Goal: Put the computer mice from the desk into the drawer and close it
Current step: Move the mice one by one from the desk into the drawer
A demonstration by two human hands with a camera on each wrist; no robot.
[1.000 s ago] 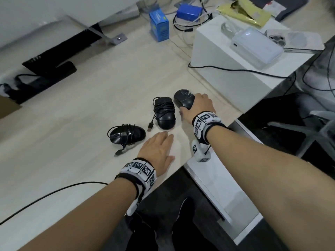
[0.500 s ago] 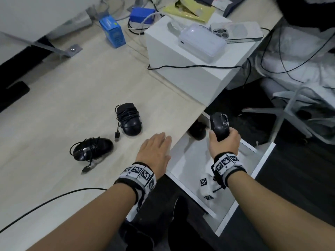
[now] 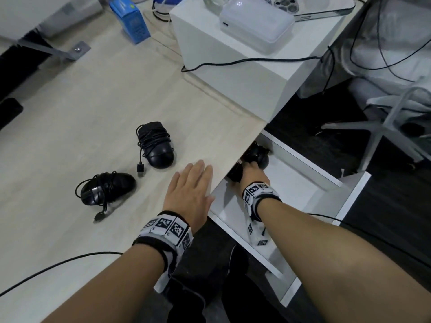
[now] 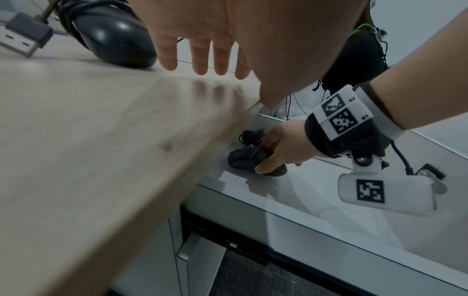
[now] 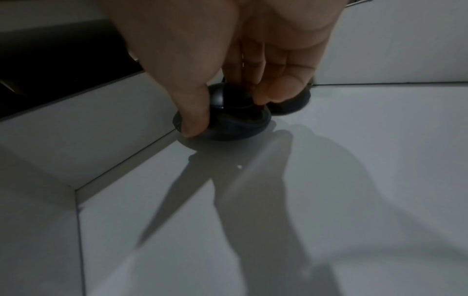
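Note:
Two black mice with their cables wound round them lie on the pale wooden desk: one [image 3: 158, 146] in the middle, one [image 3: 107, 188] nearer the left. My left hand [image 3: 196, 183] rests flat and open on the desk edge, touching neither. Below the desk top the white drawer [image 3: 300, 183] stands pulled out. My right hand [image 3: 250, 170] reaches into it and pinches a black mouse [image 5: 228, 124] between thumb and fingers, down on the drawer floor [image 5: 303, 180]. Another black mouse [image 5: 291, 102] sits just behind it, by the drawer's back wall.
A white box [image 3: 245, 73] carrying a white device and a phone stands at the desk's far right. A blue carton [image 3: 130, 19] is at the back. A black cable [image 3: 58, 264] crosses the near desk. A grey chair base [image 3: 384, 127] stands right of the drawer.
My right hand lifted a mouse off the desk, carried it right and down, and now has it on the drawer floor. My left hand has stayed flat on the desk edge.

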